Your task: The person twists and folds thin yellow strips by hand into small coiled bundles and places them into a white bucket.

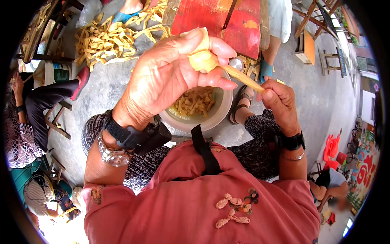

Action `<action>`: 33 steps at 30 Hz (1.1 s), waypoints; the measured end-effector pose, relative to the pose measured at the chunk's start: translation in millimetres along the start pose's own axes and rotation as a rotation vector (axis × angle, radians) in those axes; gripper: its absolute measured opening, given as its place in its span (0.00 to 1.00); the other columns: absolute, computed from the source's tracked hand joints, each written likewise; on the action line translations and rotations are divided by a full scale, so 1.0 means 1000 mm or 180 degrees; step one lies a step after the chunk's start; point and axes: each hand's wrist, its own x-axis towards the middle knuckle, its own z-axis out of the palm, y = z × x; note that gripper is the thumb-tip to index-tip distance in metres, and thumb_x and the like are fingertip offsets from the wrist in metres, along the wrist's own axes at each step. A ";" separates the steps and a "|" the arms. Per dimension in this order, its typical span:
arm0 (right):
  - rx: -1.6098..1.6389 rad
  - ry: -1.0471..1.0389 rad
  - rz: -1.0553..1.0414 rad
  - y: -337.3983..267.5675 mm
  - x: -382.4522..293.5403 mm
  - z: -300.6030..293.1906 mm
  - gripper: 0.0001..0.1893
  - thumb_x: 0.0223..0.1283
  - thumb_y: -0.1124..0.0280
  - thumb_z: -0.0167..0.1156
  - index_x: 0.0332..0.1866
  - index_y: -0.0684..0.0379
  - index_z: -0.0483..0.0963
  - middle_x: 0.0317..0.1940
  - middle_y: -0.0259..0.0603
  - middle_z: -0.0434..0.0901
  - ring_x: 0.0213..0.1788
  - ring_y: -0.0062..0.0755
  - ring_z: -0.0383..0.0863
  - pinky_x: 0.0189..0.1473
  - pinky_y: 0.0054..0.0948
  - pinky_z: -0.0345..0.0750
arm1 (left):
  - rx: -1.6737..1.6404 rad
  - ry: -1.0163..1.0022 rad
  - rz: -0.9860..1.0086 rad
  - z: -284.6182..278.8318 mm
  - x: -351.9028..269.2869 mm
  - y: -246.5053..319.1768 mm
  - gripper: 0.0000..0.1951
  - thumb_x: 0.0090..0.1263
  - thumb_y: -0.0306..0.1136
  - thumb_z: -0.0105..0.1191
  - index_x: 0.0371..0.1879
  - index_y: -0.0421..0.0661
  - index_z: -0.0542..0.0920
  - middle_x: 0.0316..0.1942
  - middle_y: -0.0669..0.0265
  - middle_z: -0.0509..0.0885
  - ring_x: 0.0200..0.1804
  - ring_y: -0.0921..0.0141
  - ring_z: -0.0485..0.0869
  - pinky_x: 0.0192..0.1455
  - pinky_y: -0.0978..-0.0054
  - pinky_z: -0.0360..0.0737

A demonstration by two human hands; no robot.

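Observation:
My left hand (pixel 161 70), palm turned up, holds a flat, pale yellow strip (pixel 204 60) that is wrapped into a loop or knot at the fingers. From there the strip runs out narrow and twisted to the right, where the thumb and fingers of my right hand (pixel 281 105) pinch its far end. Below the hands, between my knees, stands a pale plastic basin (pixel 225 114). Many short yellowish pieces (pixel 195 102) lie in it, apparently in liquid. My left hand and wrist cover part of the basin's left side.
Long yellow strips (pixel 106 42) lie heaped on the concrete floor (pixel 88 91) at upper left. Ahead is a worn red tabletop (pixel 198 18) with a dark metal blade on it. A person's sandalled foot (pixel 243 103) is right of the basin. Wooden stools (pixel 332 61) and other seated people surround me.

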 end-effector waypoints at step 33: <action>0.0746 -0.0132 -0.0034 -0.030 0.032 0.040 0.16 0.67 0.59 0.50 0.39 0.64 0.71 0.23 0.30 0.70 0.25 0.14 0.68 0.25 0.17 0.68 | 0.1630 0.0937 -0.0187 0.024 0.018 -0.003 0.07 0.63 0.27 0.58 0.37 0.38 0.79 0.18 0.74 0.73 0.14 0.85 0.64 0.16 0.87 0.63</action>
